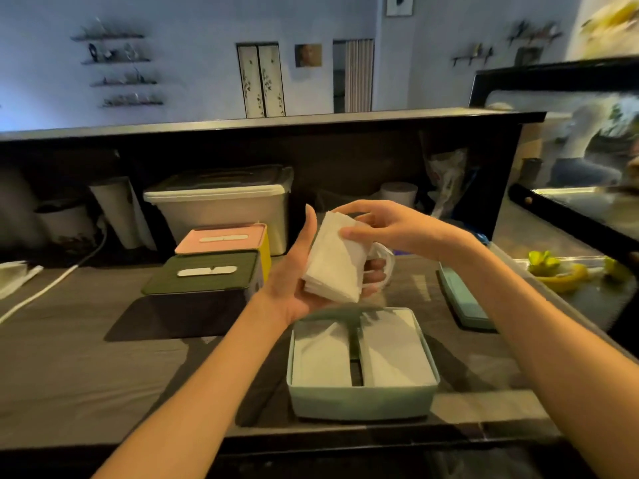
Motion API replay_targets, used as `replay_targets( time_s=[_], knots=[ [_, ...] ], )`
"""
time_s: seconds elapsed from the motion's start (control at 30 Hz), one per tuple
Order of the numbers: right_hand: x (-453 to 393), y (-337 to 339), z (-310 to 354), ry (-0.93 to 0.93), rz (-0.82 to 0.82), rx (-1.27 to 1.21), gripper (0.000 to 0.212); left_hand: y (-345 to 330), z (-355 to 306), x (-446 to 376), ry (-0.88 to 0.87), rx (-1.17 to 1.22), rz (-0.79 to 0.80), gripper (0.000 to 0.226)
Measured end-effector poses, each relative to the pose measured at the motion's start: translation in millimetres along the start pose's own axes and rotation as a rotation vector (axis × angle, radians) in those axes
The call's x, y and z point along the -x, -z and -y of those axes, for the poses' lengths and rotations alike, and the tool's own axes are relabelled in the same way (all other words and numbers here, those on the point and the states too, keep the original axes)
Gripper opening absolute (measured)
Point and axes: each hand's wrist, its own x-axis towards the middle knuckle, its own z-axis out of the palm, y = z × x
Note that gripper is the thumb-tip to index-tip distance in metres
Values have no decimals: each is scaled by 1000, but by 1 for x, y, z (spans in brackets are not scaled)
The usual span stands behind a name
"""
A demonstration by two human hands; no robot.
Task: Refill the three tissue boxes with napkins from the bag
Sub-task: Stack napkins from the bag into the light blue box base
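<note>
The fingers (375,269) of the left hand (294,271) curl up under a stack of white napkins (333,262), and its thumb stands up along the left side of the stack, so this hand is wrapped around the napkins from below. The right hand (390,229) comes in from the right and pinches the top of the same stack, with its thumb on the front and its other fingers bent over the back edge. The stack is tilted and sits in the air, right above an open light green tissue box (361,399). That box has no lid on and already has 2 piles of white napkins inside, 1 on each side of a bar in the middle. A light green lid (465,302) lies flat on the table (86,357), just to the right of the open box. To the left, well apart from the hands, 2 more tissue boxes stand close together with their lids on: a dark green box (200,274) in front and a pink and yellow box (224,238) just behind it. A big white tub (224,205) sits behind them.
</note>
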Motion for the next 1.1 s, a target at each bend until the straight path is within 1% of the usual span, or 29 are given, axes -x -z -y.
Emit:
replay_targets(
  time_s=[0.07, 0.2, 0.27, 0.33, 0.43, 0.5, 0.57, 0.63, 0.7, 0.77, 0.87, 0.97, 1.07, 1.1],
  knots=[
    [2, 1, 8, -12, 11, 57, 44, -4, 2, 6, -14, 38, 13, 83],
    [7, 1, 26, -5, 7, 147, 43, -11, 8, 19, -10, 50, 10, 83],
    [10, -2, 31, 1, -7, 200, 41, -13, 10, 26, -3, 61, 29, 76],
    [14, -3, 33, -14, 2, 177, 40, -15, 11, 33, -23, 49, 29, 72],
    [27, -1, 37, -47, 139, 49, 36, -21, 8, 49, -30, -18, 26, 60],
    [36, -3, 38, -77, 207, -63, 31, -22, 6, 60, 1, -145, -7, 55],
    [42, -8, 38, -142, 220, -157, 32, -18, 3, 69, 18, -379, -70, 55],
    [44, -16, 36, -244, 204, -235, 37, -11, -1, 77, 5, -593, -144, 39],
    [47, -28, 34, -341, 178, -315, 41, -8, -4, 86, -7, -688, -188, 26],
    [52, -41, 32, -399, 145, -464, 46, -5, -5, 92, -21, -722, -235, 27],
    [62, -56, 34, -495, 71, -707, 57, 0, -2, 95, -72, -692, -284, 24],
    [72, -65, 40, -561, 90, -743, 57, 2, -1, 98, -101, -654, -280, 21],
    [76, -72, 44, -600, 72, -784, 47, 4, 4, 98, -125, -630, -277, 32],
    [76, -74, 45, -608, 51, -788, 45, 5, 6, 97, -136, -636, -287, 32]
  ],
)
